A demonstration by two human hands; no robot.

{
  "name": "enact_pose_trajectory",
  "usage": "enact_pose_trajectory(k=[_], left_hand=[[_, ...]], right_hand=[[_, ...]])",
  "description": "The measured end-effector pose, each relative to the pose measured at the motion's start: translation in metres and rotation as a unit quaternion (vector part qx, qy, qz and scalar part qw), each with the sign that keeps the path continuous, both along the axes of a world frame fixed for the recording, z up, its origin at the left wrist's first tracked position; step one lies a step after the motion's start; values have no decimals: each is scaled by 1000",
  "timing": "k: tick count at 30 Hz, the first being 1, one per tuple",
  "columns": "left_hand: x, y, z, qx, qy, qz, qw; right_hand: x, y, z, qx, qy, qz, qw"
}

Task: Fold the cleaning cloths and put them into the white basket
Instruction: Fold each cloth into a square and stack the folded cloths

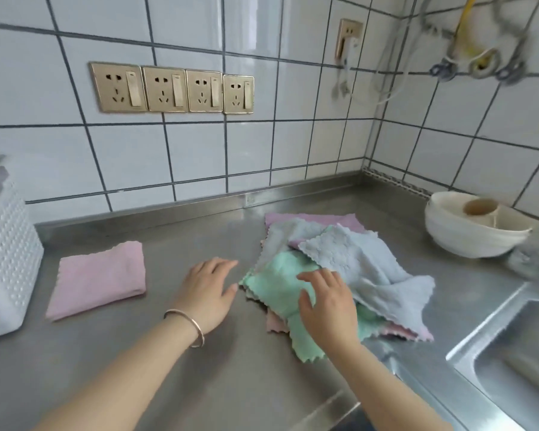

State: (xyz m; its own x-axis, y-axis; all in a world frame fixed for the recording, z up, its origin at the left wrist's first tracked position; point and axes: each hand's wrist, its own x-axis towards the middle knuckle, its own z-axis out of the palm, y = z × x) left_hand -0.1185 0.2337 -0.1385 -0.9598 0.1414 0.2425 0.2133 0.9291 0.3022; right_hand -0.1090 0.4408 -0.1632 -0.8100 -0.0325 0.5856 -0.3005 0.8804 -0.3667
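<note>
My right hand [327,306], fingers spread, lies flat on the mint-green scalloped microfibre cloth [277,284]; left hand [207,290], open, just beside its left corner.

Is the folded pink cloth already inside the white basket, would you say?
No, the folded pink cloth lies flat on the steel counter, just right of the white basket and outside it.

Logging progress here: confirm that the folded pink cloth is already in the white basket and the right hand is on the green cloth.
Not quite. The head view shows the folded pink cloth lying on the steel counter beside the white basket, not in it. The right hand does rest on the green cloth.
</note>
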Motion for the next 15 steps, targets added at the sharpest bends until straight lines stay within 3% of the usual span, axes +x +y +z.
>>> enact_pose_trajectory(k=[2,4,7,9,12,15], left_hand=[[-5,42,3,7,12,-49,999],[-10,81,3,20,32,-95,995],[-15,129,-4,-3,15,-132,991],[-18,152,-8,-24,12,-153,988],[-20,180,-7,-58,22,-176,982],[-24,196,1,-51,56,-193,978]], right_hand=[[5,43,2,-35,-63,-66,995],[7,70,-2,3,-102,-123,987],[5,93,-8,105,-95,-132,981],[-2,107,-7,111,-88,-148,979],[-4,119,3,66,-43,-114,990],[2,128,14,79,7,-51,996]])
